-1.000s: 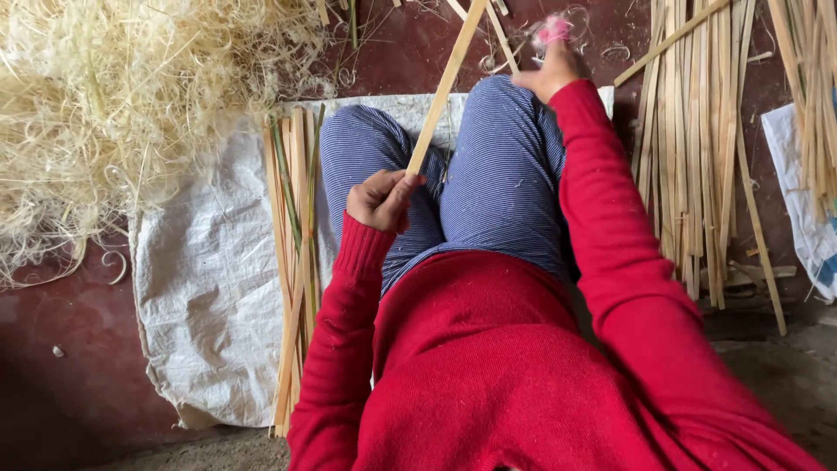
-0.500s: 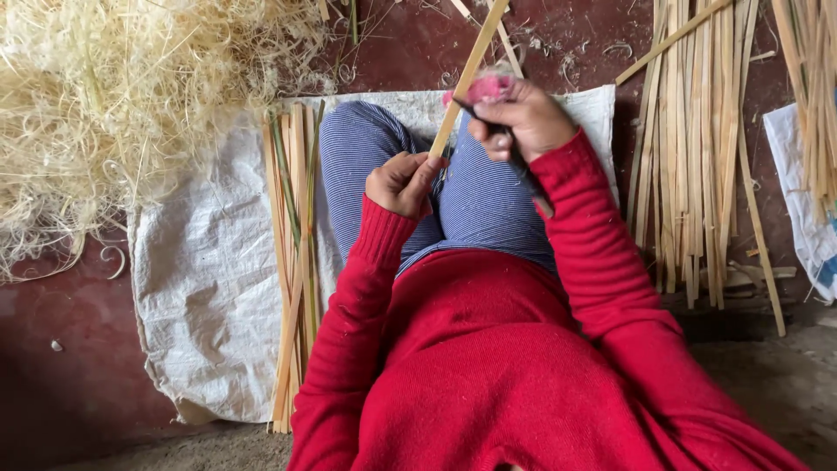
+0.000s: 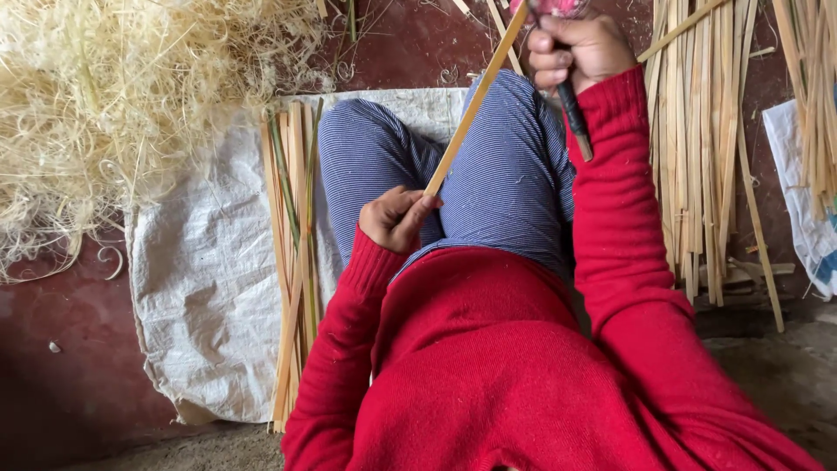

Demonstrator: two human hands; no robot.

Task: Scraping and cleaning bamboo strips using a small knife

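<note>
My left hand (image 3: pixel 397 218) is closed on the near end of a long bamboo strip (image 3: pixel 475 103), which slants up and away over my blue striped trousers (image 3: pixel 506 174). My right hand (image 3: pixel 580 48) grips a knife with a dark handle (image 3: pixel 574 113) against the strip near the top edge of the view; a bit of pink cloth shows above the fingers. The blade itself is hidden. Both arms are in red sleeves.
A bundle of bamboo strips (image 3: pixel 292 262) lies on a white woven sack (image 3: pixel 205 288) to my left. More strips (image 3: pixel 697 148) are stacked to my right. A heap of pale shavings (image 3: pixel 113 113) fills the upper left. Red floor surrounds it all.
My right hand has moved back away along the strip toward its far end, after being drawn in near my left hand half a second ago. The left hand has stayed on the strip's near end.
</note>
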